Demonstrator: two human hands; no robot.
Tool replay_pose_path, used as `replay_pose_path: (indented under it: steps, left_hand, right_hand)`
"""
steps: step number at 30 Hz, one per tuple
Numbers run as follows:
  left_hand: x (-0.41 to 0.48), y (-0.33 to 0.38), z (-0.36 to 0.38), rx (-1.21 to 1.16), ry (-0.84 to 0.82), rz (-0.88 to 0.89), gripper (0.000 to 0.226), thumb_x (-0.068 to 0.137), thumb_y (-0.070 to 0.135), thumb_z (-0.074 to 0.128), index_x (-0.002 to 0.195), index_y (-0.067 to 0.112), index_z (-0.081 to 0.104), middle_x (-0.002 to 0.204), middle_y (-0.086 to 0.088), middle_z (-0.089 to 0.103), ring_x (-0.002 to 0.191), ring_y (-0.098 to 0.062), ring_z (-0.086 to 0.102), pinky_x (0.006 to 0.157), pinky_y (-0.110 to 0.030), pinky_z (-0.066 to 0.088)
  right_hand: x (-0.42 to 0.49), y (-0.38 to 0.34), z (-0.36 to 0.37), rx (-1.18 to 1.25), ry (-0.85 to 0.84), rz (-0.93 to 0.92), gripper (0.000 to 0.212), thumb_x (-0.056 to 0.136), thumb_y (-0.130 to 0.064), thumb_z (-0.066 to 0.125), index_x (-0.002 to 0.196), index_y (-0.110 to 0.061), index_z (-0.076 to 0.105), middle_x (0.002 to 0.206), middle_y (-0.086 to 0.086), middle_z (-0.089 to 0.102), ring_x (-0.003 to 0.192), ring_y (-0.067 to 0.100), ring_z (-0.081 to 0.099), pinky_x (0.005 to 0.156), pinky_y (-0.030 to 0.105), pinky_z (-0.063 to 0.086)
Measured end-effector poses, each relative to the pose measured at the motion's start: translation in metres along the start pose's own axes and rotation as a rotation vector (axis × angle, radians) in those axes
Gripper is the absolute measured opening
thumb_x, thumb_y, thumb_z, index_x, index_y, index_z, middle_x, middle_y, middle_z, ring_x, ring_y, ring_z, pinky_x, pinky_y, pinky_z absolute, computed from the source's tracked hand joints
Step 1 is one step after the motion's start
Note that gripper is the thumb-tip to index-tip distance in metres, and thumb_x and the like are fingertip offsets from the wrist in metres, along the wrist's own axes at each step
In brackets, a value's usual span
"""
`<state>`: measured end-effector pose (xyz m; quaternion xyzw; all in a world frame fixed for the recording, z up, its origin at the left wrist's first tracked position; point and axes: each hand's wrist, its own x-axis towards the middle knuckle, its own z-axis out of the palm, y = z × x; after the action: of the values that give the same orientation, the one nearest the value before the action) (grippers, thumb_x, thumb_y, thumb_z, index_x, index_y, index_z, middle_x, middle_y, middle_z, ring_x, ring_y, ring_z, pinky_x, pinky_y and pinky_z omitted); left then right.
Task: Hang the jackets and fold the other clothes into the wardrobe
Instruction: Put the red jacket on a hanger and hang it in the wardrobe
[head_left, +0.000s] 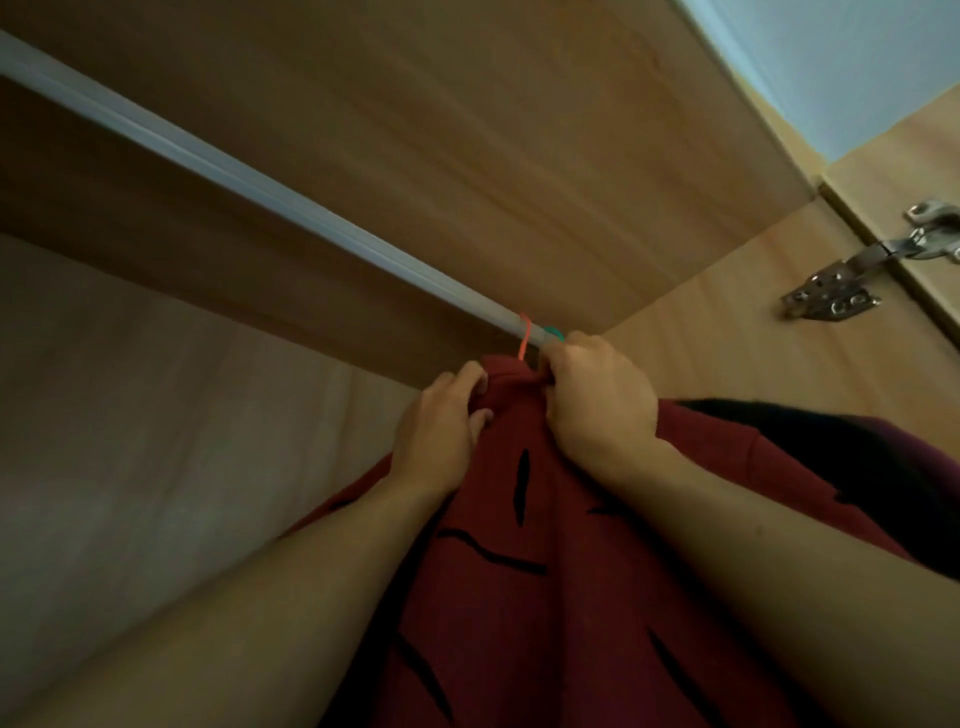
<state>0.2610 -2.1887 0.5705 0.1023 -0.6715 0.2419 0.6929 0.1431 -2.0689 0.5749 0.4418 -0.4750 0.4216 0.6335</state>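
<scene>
Just under rail (260, 192), I see left hand (441, 426) pinching top of red garment (519, 597), fingers curled into cloth. Right hand (597, 400) fisted on same top edge, close beside rail. Orange hanger hook (525, 335) over rail, directly above garment; teal hook (553, 331) next along rail. Dark garment (831, 452) below rail's right end. Hinge (857, 275) well right of rail.

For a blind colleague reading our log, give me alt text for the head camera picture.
The left hand and right hand grip the top of a dark red garment with black marks, just below a pale rail inside a wooden wardrobe. An orange hanger hook sits over the rail; a metal hinge shows at right.
</scene>
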Motion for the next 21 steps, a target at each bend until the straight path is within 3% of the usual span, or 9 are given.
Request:
replay_pose_path:
  steps: [4, 7, 8, 10, 11, 13, 17, 21]
  left_hand:
    - [-0.022, 0.003, 0.044, -0.134, 0.084, -0.077, 0.017, 0.094, 0.013, 0.06, 0.11, 0.011, 0.056, 0.099, -0.007, 0.061, 0.09, -0.026, 0.06, 0.076, -0.036, 0.045]
    - [-0.037, 0.009, 0.062, -0.316, 0.117, -0.146, 0.034, 0.098, 0.022, 0.056, 0.131, 0.011, 0.054, 0.126, -0.007, 0.061, 0.115, -0.025, 0.058, 0.093, -0.027, 0.04]
    - [-0.044, 0.008, 0.068, -0.365, 0.087, -0.183, 0.045, 0.099, 0.033, 0.053, 0.14, 0.018, 0.047, 0.14, -0.005, 0.054, 0.129, -0.023, 0.051, 0.105, -0.033, 0.036]
    - [-0.064, 0.004, 0.076, -0.376, -0.079, -0.306, 0.068, 0.089, 0.067, 0.04, 0.151, 0.045, 0.022, 0.163, 0.005, 0.021, 0.15, -0.021, 0.02, 0.116, -0.062, 0.016]
    - [-0.075, 0.002, 0.081, -0.341, -0.17, -0.367, 0.078, 0.079, 0.083, 0.031, 0.149, 0.057, 0.008, 0.166, 0.01, 0.003, 0.153, -0.021, 0.005, 0.113, -0.07, 0.006]
    - [-0.095, -0.001, 0.098, -0.277, -0.226, -0.423, 0.089, 0.06, 0.101, 0.015, 0.14, 0.07, -0.01, 0.165, 0.009, -0.015, 0.152, -0.029, -0.012, 0.109, -0.073, -0.005]
    - [-0.101, 0.008, 0.138, -0.33, -0.211, -0.458, 0.078, 0.064, 0.099, 0.016, 0.13, 0.076, -0.019, 0.166, 0.003, -0.017, 0.152, -0.032, -0.014, 0.11, -0.073, -0.002]
    - [-0.098, 0.011, 0.145, -0.359, -0.244, -0.476, 0.081, 0.069, 0.095, 0.017, 0.139, 0.069, -0.015, 0.166, 0.0, -0.013, 0.152, -0.033, -0.011, 0.113, -0.073, 0.006]
  right_hand:
    - [-0.016, 0.014, 0.009, -0.132, 0.008, -0.097, 0.021, 0.097, -0.013, 0.044, 0.108, -0.016, 0.062, 0.109, 0.005, 0.059, 0.103, 0.027, 0.052, 0.067, 0.034, 0.03]
    - [-0.027, 0.017, 0.007, -0.299, -0.088, -0.21, 0.032, 0.099, -0.031, 0.043, 0.125, -0.016, 0.053, 0.128, 0.011, 0.053, 0.119, 0.031, 0.044, 0.088, 0.038, 0.034]
    - [-0.035, 0.016, 0.009, -0.327, -0.189, -0.253, 0.048, 0.099, -0.043, 0.039, 0.139, -0.017, 0.043, 0.145, 0.016, 0.041, 0.134, 0.036, 0.033, 0.103, 0.043, 0.029]
    - [-0.058, 0.017, 0.011, -0.356, -0.392, -0.377, 0.073, 0.094, -0.065, 0.017, 0.157, -0.03, 0.005, 0.165, 0.013, -0.005, 0.15, 0.037, -0.011, 0.119, 0.055, -0.004]
    - [-0.068, 0.021, 0.012, -0.397, -0.455, -0.428, 0.078, 0.088, -0.073, 0.006, 0.155, -0.036, -0.007, 0.163, 0.009, -0.019, 0.147, 0.036, -0.026, 0.115, 0.059, -0.017]
    - [-0.08, 0.033, 0.012, -0.498, -0.492, -0.476, 0.086, 0.078, -0.081, 0.001, 0.152, -0.041, -0.016, 0.16, 0.008, -0.029, 0.142, 0.035, -0.036, 0.108, 0.061, -0.027]
    - [-0.088, 0.054, 0.024, -0.665, -0.465, -0.518, 0.087, 0.082, -0.083, 0.009, 0.153, -0.039, -0.015, 0.16, 0.013, -0.029, 0.14, 0.039, -0.038, 0.108, 0.063, -0.027]
    - [-0.092, 0.053, 0.033, -0.704, -0.446, -0.524, 0.087, 0.083, -0.082, 0.009, 0.156, -0.037, -0.006, 0.162, 0.016, -0.019, 0.143, 0.043, -0.031, 0.109, 0.065, -0.023]
